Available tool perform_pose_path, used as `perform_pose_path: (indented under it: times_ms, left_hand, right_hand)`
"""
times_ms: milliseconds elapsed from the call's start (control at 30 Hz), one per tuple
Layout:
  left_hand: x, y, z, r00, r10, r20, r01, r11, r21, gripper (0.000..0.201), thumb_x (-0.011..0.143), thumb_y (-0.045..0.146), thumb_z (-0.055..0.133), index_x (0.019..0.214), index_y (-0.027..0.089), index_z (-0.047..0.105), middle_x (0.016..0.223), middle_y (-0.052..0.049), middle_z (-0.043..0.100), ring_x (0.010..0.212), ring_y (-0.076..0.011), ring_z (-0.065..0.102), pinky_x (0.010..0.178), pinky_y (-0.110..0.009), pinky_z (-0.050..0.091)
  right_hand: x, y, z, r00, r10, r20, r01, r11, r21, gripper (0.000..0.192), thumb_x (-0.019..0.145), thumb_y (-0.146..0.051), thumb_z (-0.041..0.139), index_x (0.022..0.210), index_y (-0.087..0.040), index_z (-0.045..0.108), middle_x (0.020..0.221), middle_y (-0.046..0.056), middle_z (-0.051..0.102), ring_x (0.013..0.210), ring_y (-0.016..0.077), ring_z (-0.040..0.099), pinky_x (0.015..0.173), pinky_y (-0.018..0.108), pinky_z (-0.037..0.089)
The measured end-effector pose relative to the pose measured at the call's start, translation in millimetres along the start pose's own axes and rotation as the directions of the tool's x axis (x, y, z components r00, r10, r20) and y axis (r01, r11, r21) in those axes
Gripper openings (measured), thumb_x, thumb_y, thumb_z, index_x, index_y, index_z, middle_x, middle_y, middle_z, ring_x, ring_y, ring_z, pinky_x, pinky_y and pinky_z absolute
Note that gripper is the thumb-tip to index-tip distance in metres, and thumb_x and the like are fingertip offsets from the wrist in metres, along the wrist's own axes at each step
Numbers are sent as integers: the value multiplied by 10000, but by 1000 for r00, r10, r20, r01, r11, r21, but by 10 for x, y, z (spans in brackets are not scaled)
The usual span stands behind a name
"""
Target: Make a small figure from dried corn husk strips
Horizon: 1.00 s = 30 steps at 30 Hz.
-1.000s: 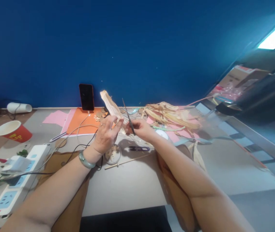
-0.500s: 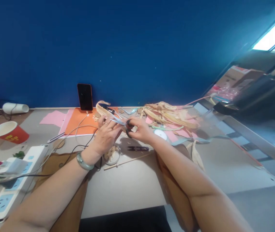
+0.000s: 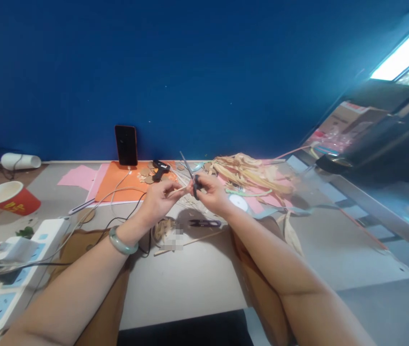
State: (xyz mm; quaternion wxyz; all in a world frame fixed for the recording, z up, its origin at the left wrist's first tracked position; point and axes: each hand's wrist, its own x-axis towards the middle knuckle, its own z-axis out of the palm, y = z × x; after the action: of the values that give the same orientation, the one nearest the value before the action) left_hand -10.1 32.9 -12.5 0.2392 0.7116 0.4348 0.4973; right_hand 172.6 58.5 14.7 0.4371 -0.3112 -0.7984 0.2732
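Note:
My left hand (image 3: 157, 201) pinches a thin tan husk strip (image 3: 176, 191) that points right toward my other hand. My right hand (image 3: 210, 192) grips black-handled scissors (image 3: 190, 175), blades tilted up and to the left, close to the strip's end. Both hands hover above the grey table (image 3: 190, 274), just behind a small glass dish (image 3: 164, 229) of husk scraps. A green bangle (image 3: 121, 242) circles my left wrist.
A pile of dried corn husks (image 3: 251, 175) lies right of my hands on pink paper. Black thread snips (image 3: 204, 223), a wooden stick (image 3: 190, 241), an orange sheet (image 3: 118, 185), a glue gun (image 3: 160, 168), a propped phone (image 3: 126, 144), a red paper cup (image 3: 8, 198) and a white power strip (image 3: 20, 269) surround them.
The broad husk piece held upright a second ago is gone from my left hand, which now holds only a thin strip. The scissors swung down, then back up, tilting left.

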Motion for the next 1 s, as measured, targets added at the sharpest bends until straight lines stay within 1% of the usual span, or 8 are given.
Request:
perform_pose_path:
  times_ms: [100, 200, 367, 500, 567, 700, 833, 1000]
  left_hand:
    - [-2, -1, 25, 985, -146, 96, 162, 968, -191, 284, 768, 451, 647, 738, 169, 638, 551, 22, 547, 485, -98, 465, 475, -229, 342]
    - [13, 22, -7, 960, -271, 62, 274, 883, -382, 288, 777, 446, 640, 722, 170, 580, 510, 51, 486, 435, -71, 408, 436, -203, 309]
    - [69, 76, -114, 928, -371, 42, 310, 704, -639, 284, 733, 420, 701, 737, 169, 567, 609, 31, 557, 468, -55, 443, 461, -181, 346]
    - [62, 105, -125, 935, -324, 140, 331, 665, -669, 262, 719, 391, 721, 743, 165, 590, 709, -15, 625, 524, -80, 534, 479, -196, 390]
    - [49, 112, -107, 939, -303, 163, 331, 667, -668, 253, 731, 387, 712, 739, 163, 594, 695, -24, 639, 524, -89, 550, 478, -200, 396]
    - [43, 125, -92, 933, -348, 98, 324, 686, -652, 283, 728, 419, 708, 725, 157, 600, 612, -23, 642, 503, -99, 560, 477, -204, 405]
    - [76, 119, -131, 896, -443, 6, 362, 725, -585, 319, 716, 462, 707, 783, 166, 609, 528, 14, 596, 437, -93, 537, 432, -195, 387]
    - [127, 45, -175, 884, -448, -131, 312, 776, -548, 342, 687, 418, 733, 870, 150, 626, 647, 13, 617, 456, -72, 531, 445, -200, 428]
  right_hand:
    - [3, 9, 12, 996, 88, 25, -91, 989, 116, 175, 778, -288, 616, 649, -176, 576, 669, 16, 548, 646, 131, 494, 613, 274, 412]
    - [16, 30, 18, 985, 170, 41, -175, 964, 203, 193, 788, -351, 606, 714, -173, 610, 748, 32, 599, 688, 141, 545, 640, 278, 439]
    - [20, 111, 17, 943, 316, 101, -319, 948, 11, 218, 722, -343, 642, 634, -156, 570, 654, 17, 576, 621, 126, 509, 579, 256, 403]
    - [-14, 130, 38, 929, 306, 208, -280, 949, -147, 301, 715, -322, 613, 522, -176, 433, 497, -46, 394, 506, 80, 347, 490, 230, 263]
    - [-25, 115, 47, 936, 261, 237, -227, 960, -163, 255, 712, -305, 604, 552, -176, 453, 523, -42, 421, 528, 88, 368, 517, 235, 278]
    - [-5, 113, 42, 983, 127, 130, -101, 976, -193, 143, 699, -254, 599, 634, -178, 497, 672, 8, 546, 647, 126, 465, 624, 257, 349]
    - [30, 154, -22, 986, 166, 4, -162, 964, -211, 177, 695, -244, 588, 624, -191, 435, 618, -15, 484, 583, 111, 406, 570, 248, 323]
    - [36, 127, -132, 977, 183, 105, -160, 967, -196, 248, 658, -312, 669, 727, -188, 465, 691, -10, 516, 622, 114, 425, 586, 247, 344]
